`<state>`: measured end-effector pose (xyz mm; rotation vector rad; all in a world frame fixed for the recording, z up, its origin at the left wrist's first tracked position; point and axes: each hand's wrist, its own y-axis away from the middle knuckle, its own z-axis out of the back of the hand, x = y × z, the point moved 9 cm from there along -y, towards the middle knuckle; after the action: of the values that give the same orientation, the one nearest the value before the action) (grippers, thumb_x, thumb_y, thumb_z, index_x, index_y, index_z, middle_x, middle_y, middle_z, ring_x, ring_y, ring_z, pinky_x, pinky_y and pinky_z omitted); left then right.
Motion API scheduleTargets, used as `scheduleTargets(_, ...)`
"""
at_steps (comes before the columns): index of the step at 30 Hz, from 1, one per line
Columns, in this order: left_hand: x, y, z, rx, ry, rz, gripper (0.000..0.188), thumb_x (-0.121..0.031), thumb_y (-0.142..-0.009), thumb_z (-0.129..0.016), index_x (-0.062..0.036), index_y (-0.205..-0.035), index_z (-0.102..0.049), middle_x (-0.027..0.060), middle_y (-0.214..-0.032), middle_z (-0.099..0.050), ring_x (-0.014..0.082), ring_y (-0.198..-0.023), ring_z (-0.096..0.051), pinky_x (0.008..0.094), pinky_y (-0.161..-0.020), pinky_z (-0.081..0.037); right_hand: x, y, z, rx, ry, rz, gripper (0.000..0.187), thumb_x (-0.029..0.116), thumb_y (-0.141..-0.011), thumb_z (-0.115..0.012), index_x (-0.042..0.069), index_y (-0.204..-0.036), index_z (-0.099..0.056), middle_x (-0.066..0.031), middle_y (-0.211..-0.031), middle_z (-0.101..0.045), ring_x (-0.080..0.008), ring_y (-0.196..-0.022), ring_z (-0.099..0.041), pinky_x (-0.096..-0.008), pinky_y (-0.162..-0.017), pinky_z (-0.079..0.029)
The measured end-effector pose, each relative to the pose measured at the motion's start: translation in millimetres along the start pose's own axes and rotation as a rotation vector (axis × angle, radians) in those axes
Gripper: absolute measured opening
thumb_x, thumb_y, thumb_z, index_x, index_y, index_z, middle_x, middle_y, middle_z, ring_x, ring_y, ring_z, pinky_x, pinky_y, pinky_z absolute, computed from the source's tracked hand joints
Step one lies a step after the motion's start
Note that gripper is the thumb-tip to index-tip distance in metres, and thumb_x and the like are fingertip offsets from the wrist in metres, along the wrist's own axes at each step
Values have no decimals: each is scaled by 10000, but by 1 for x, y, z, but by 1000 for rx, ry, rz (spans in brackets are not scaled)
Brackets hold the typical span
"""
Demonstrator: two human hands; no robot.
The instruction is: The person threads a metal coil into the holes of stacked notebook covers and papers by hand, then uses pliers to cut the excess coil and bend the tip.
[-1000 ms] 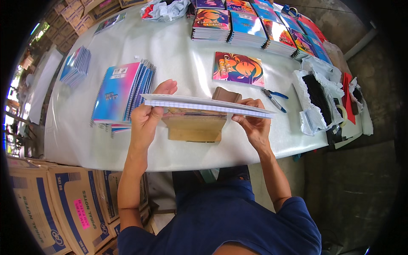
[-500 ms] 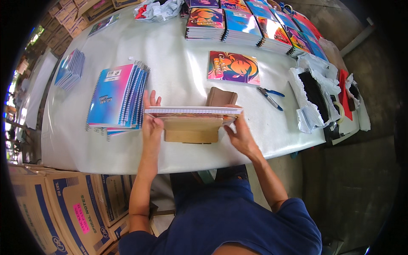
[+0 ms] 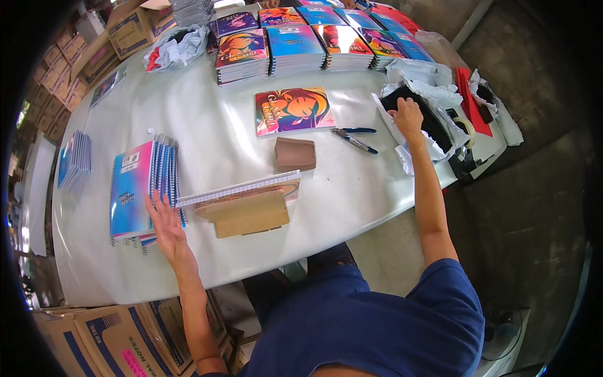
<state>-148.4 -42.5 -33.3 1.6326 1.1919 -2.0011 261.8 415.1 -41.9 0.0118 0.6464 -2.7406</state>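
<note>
An unbound notebook (image 3: 239, 188) stands on edge, tilted, against a brown cardboard stand (image 3: 251, 217). Its white page edges face up. At its left end my left hand (image 3: 168, 229) is open with fingers spread, beside a stack of pink-and-blue spiral notebooks (image 3: 132, 188). On the right, my right hand (image 3: 409, 118) reaches into a torn white wrapper (image 3: 392, 125) of black binding coils (image 3: 433, 125). Its fingers are curled onto the coils, the tips partly hidden. A brown block (image 3: 295, 154) sits just behind the standing notebook.
Blue-handled pliers (image 3: 355, 138) lie beside a colourful notebook cover (image 3: 294, 111). Several notebook stacks (image 3: 295, 53) line the far side, where another person's hand (image 3: 269, 4) shows. Tape (image 3: 466, 131) lies by the wrapper. Cartons (image 3: 113, 333) stand below the table's left edge.
Both hands have let go of the notebook, which now leans on the stand at a slant. My right hand has moved right to the black coils; my left has opened. The view has shifted.
</note>
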Motion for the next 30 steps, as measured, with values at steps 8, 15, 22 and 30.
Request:
scheduleTargets(8,-26,5,-1,-17,-11,-66,749,-364,-967,-553,-56,-1528,-164,179,-1562,-234,326,-1440,-239,468,-1161,-202,2,-18,11,-4,-56,160,128,154,-790,-657,26,-794,-659,-162,-886,-654,-341,-866,-659,-463,-723,-532)
scheduleTargets(15,-45,-3,-9,-17,-17,-127,643,-182,-981,-529,-44,-1519,-205,181,-1558,-246,321,-1437,-253,450,-1163,-209,8,-15,3,11,57,278,119,141,-802,-638,25,-784,-662,-167,-871,-662,-363,-812,-666,-472,-719,-527)
scheduleTargets(22,-73,-3,-25,-27,-274,-227,599,-100,-942,-572,-25,-1479,-320,166,-1540,-302,309,-1432,-269,420,-1156,-226,20,-12,86,-421,-86,279,112,60,-843,-570,41,-880,-674,-155,-952,-662,-330,-857,-650,-439,-721,-517)
scheduleTargets(30,-111,-2,-174,418,-1057,-521,639,-394,-810,-694,-132,-1368,-527,105,-1442,-467,407,-1346,-378,543,-1093,-276,189,107,184,229,-1178,479,186,-26,-782,-703,35,-957,-690,-78,-885,-658,-208,-774,-641,-324,-690,-500)
